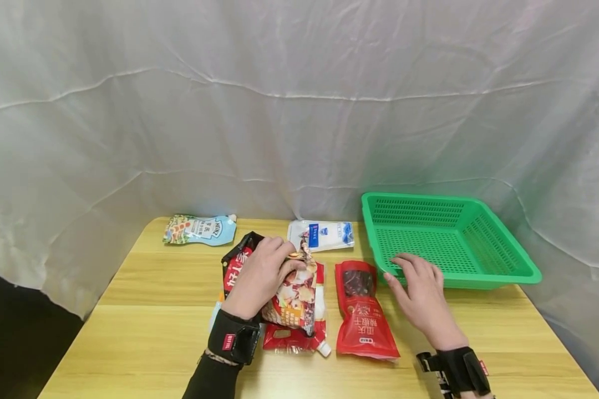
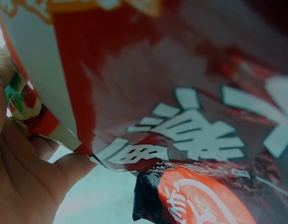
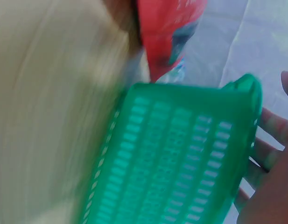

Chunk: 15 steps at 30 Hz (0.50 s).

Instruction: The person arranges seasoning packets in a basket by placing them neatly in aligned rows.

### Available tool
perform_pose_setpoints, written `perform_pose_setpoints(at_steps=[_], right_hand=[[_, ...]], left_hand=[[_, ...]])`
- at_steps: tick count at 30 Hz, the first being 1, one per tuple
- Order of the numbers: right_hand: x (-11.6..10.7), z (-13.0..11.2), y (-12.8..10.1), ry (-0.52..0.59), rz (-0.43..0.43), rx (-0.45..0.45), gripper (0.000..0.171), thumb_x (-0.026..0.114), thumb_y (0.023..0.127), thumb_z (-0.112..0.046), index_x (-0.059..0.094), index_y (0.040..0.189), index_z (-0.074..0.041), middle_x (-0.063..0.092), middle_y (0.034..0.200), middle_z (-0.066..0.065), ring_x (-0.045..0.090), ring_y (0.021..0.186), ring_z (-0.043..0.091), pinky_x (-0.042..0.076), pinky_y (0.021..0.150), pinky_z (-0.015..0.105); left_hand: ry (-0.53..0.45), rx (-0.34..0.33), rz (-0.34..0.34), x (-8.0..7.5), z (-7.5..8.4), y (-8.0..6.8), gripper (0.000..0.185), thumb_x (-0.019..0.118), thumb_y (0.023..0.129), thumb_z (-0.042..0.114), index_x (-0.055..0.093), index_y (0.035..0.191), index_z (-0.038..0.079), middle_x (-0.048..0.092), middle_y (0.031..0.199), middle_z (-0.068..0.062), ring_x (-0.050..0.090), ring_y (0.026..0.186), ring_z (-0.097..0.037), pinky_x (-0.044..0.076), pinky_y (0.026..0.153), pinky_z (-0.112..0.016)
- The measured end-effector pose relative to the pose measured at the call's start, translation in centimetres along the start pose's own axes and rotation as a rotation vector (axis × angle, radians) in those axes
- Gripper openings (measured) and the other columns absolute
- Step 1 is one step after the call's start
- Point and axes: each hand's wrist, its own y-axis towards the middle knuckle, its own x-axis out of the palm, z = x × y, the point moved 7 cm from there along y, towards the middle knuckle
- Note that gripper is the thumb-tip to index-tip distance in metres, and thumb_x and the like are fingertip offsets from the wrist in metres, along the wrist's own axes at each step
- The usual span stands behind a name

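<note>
My left hand [image 1: 259, 277] pinches the top of a food packet [image 1: 294, 299] printed with pictures of food, held over other packets. Its glossy red side [image 2: 125, 74] fills much of the left wrist view. Beneath my left hand is a black and red packet [image 1: 237, 263]. A red pouch with a white cap [image 1: 324, 348] lies partly hidden under the held packet. My right hand [image 1: 421, 296] is at the near left corner of the green basket [image 1: 469, 281], fingers loosely bent over its rim. Beside that hand lies a red bag of dried chillies [image 1: 364, 327] with a see-through window.
At the back left of the wooden table [image 1: 145, 332] lies a light blue Heinz pouch [image 1: 209, 230]. A white and blue packet [image 1: 331, 235] rests at the back, left of the basket. A grey curtain [image 1: 299, 111] hangs behind the table.
</note>
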Motion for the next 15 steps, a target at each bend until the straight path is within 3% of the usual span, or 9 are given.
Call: perform_pose_setpoints(at_steps=[6,10,12,15], right_hand=[[0.4,-3.8,0.8,0.116,0.069,-0.089,0.040,0.068,0.099,-0.016,0.059,0.134,0.002,0.055,0.141,0.024,0.044,0.134,0.047,0.026,0.110,0.071],[1.5,-6.5,1.4,0.305,-0.030,-0.065,0.046,0.066,0.101,-0.015,0.054,0.143,-0.002,0.058,0.141,0.018,0.054,0.129,0.038,0.040,0.110,0.062],[2.3,-7.6,1.6,0.403,-0.098,-0.027,0.049,0.066,0.102,-0.018,0.051,0.147,-0.005,0.060,0.139,0.012,0.060,0.121,0.029,0.051,0.103,0.053],[3.7,-9.0,2.1,0.551,-0.184,0.034,0.053,0.067,0.103,-0.022,0.048,0.151,-0.009,0.062,0.136,0.008,0.067,0.110,0.021,0.059,0.092,0.040]], left_hand=[[0.008,0.018,-0.002,0.6,0.4,-0.2,0.022,0.071,0.096,0.034,0.059,0.092,0.016,0.045,0.084,0.004,0.044,0.084,-0.018,0.041,0.071,-0.031],[0.015,0.034,0.006,0.6,0.6,-0.2,0.023,0.071,0.096,0.034,0.058,0.091,0.016,0.043,0.083,0.004,0.044,0.084,-0.018,0.040,0.071,-0.031],[0.019,0.046,0.012,0.5,0.7,-0.2,0.024,0.071,0.096,0.034,0.057,0.091,0.015,0.043,0.083,0.003,0.044,0.084,-0.019,0.039,0.071,-0.031],[0.024,0.059,0.018,0.4,0.8,-0.1,0.025,0.070,0.096,0.034,0.056,0.091,0.015,0.043,0.083,0.003,0.044,0.085,-0.020,0.040,0.073,-0.032]])
